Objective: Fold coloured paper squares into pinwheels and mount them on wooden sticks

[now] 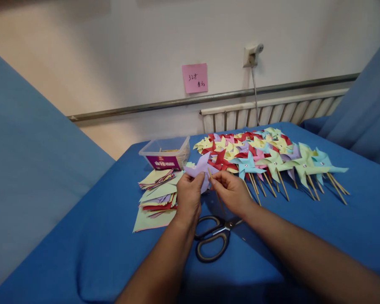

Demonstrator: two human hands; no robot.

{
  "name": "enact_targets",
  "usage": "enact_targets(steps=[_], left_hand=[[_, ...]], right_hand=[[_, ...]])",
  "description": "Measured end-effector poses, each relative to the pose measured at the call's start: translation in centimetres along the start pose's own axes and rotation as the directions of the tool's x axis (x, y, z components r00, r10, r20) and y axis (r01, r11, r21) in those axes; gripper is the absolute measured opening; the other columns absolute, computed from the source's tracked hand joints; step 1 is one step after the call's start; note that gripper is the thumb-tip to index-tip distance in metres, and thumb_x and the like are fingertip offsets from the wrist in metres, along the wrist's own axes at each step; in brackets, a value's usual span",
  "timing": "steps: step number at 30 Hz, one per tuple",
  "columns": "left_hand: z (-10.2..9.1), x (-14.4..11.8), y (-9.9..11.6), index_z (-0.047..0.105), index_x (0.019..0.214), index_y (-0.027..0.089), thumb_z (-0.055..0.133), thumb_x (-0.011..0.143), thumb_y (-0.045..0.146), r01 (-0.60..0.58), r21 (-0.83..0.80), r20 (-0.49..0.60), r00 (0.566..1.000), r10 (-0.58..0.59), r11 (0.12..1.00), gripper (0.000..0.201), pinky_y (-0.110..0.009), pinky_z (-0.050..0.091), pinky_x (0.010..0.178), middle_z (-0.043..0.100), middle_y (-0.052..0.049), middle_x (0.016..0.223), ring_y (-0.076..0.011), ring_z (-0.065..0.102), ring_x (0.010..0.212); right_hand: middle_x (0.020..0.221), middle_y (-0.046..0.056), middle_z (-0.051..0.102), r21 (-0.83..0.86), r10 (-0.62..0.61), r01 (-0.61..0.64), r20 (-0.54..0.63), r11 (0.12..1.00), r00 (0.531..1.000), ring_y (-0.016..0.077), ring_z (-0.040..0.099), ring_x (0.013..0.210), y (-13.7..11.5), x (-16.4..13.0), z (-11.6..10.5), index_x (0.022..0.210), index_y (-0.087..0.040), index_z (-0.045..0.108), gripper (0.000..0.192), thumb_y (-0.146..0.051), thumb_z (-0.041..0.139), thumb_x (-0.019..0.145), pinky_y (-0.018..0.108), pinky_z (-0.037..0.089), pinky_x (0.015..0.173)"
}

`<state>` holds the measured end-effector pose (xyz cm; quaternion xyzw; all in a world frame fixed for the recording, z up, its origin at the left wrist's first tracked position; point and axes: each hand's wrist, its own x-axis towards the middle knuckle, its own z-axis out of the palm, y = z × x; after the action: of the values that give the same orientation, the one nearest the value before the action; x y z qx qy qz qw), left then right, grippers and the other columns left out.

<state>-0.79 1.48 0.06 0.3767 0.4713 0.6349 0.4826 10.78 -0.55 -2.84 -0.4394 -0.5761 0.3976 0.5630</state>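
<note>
Over a blue-clothed table by a white wall, the left hand pinches a lilac pinwheel while the right hand grips its stick, scissors just below both.

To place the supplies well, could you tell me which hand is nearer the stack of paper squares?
Left. The left hand is just right of the stack of paper squares, almost touching; the right hand is farther right.

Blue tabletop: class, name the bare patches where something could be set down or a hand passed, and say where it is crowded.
Bare blue table right of the right hand, nearer than the pinwheel pile. Also bare left of the paper squares. Crowded: the far middle, from plastic box to pinwheels, and the scissors beneath the left hand, which holds a purple pinwheel.
</note>
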Motion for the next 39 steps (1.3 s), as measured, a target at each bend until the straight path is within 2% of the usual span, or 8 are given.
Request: enact_targets(steps=[8,21,33,39], left_hand=[[0.1,-0.1,0.2,0.071,0.081,0.012,0.079,0.056,0.026,-0.014,0.040,0.005,1.000,0.014,0.999,0.029,-0.026,0.046,0.060,0.071,-0.003,0.073,-0.0145,0.061,0.062],[0.3,-0.7,0.9,0.069,0.077,0.013,0.076,0.057,0.022,-0.037,0.044,-0.021,0.999,0.038,0.998,0.024,-0.024,0.045,0.059,0.069,-0.001,0.070,-0.0125,0.059,0.060],[0.1,-0.6,0.5,0.069,0.079,0.013,0.077,0.057,0.025,-0.051,0.068,-0.014,0.999,0.052,0.996,0.026,-0.024,0.045,0.057,0.069,-0.002,0.071,-0.0130,0.059,0.060],[0.2,-0.7,0.7,0.069,0.077,0.013,0.077,0.057,0.023,-0.053,0.062,-0.013,0.998,0.054,0.997,0.024,-0.024,0.044,0.056,0.068,-0.001,0.068,-0.0125,0.058,0.058]], right_hand=[[0.064,-0.002,0.065,0.007,0.070,-0.070,0.074,0.997,0.995,0.0118,0.052,0.053,-1.1,-0.6,0.1,0.078,-0.022,0.060,0.020,-0.037,0.055,0.091,0.024,0.037,0.051],[0.058,-0.003,0.062,0.217,0.171,-0.192,0.111,0.957,0.979,0.0077,0.039,0.039,-1.6,-0.4,0.6,0.079,-0.020,0.058,0.026,-0.046,0.058,0.082,0.022,0.028,0.040],[0.057,-0.004,0.061,0.255,0.171,-0.210,0.167,0.944,0.971,0.0073,0.040,0.039,-1.9,-0.3,0.3,0.079,-0.021,0.057,0.030,-0.050,0.062,0.080,0.021,0.031,0.039],[0.057,-0.004,0.062,0.257,0.156,-0.190,0.145,0.948,0.977,0.0075,0.041,0.039,-1.6,-0.4,0.5,0.078,-0.021,0.055,0.031,-0.051,0.062,0.081,0.021,0.033,0.040]])
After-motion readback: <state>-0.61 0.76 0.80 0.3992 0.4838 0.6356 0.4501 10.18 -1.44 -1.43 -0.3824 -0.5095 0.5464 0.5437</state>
